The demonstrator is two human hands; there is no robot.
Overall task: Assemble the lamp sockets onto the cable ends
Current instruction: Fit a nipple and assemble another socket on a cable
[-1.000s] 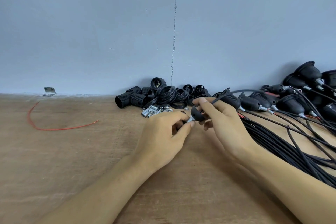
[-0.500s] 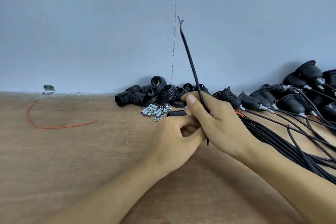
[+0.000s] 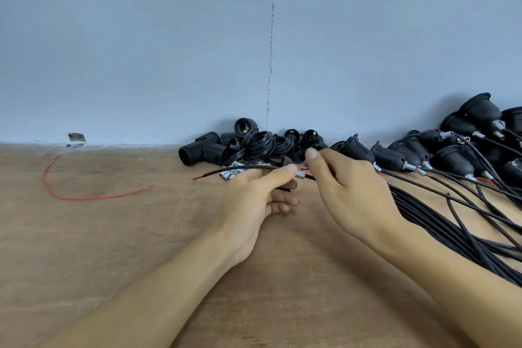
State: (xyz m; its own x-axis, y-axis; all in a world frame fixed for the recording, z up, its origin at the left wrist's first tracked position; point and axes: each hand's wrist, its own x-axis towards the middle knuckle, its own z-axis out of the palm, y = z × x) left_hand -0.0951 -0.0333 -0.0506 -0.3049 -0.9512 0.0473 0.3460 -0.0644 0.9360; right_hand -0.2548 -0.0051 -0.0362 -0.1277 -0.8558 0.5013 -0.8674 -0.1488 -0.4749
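Note:
My left hand [image 3: 261, 192] pinches a small silver metal tube [image 3: 300, 176] between thumb and forefinger, with a black part partly hidden in its curled fingers. A thin black cable [image 3: 226, 172] lies across that hand, its bare red-tipped end pointing left over the table. My right hand [image 3: 347, 186] grips the same cable just right of the tube, where red wire shows. The two hands are almost touching.
Loose black socket bodies and threaded rings [image 3: 254, 144] are heaped against the wall, with silver tubes [image 3: 230, 174] in front. Finished sockets [image 3: 418, 150] on cables lie at the right over a black cable bundle [image 3: 452, 220]. A red wire [image 3: 84, 197] lies on the wooden table [image 3: 113, 248].
The cable that stood upright has swung down to lie level, its end now pointing left. My hands have drawn slightly apart and the silver tube shows between them.

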